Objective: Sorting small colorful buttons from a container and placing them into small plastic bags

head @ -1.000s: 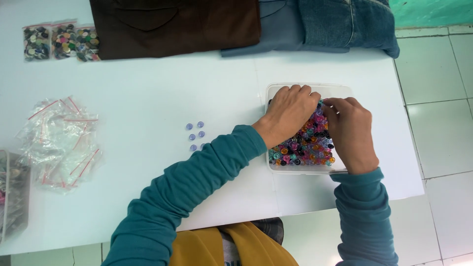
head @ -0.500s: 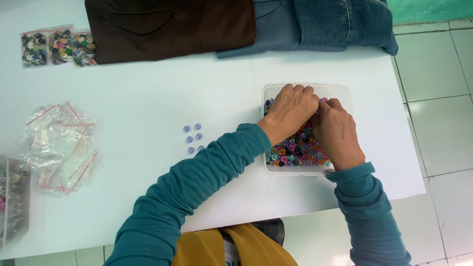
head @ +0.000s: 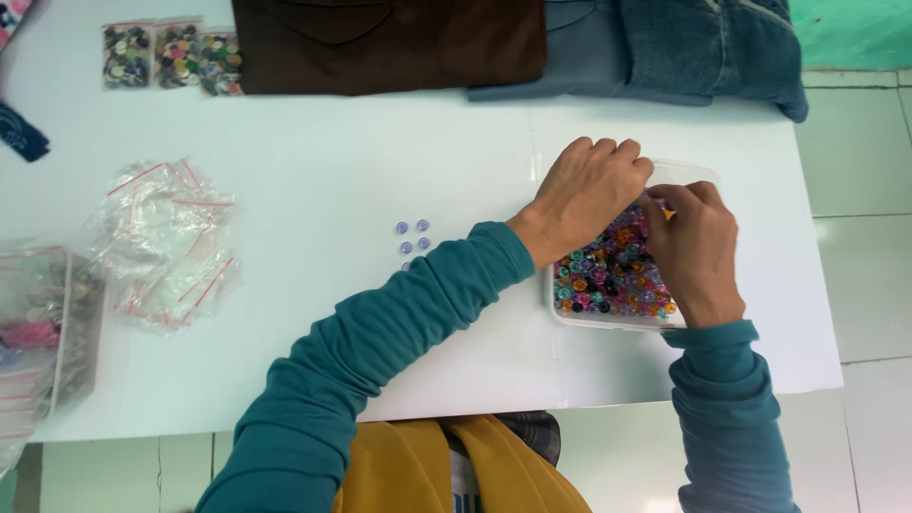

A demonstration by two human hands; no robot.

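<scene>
A clear plastic box (head: 570, 315) full of small colourful buttons (head: 608, 271) sits on the white table (head: 313, 123) at the right. My left hand (head: 589, 195) reaches across into the box, fingers curled over the buttons. My right hand (head: 695, 249) rests in the box beside it, fingertips pinched together among the buttons. The fingertips of both hands meet near the box's far side. What they pinch is hidden. Three or so pale purple buttons (head: 412, 237) lie loose on the table left of the box.
Folded brown cloth (head: 389, 43) and blue denim (head: 684, 47) lie along the far edge. Three small bags of buttons (head: 171, 57) sit at the far left. A pile of empty clear zip bags (head: 166, 247) and another clear container (head: 47, 332) are at the left.
My right hand has slid left and up inside the box toward my left hand. The view has shifted slightly.
</scene>
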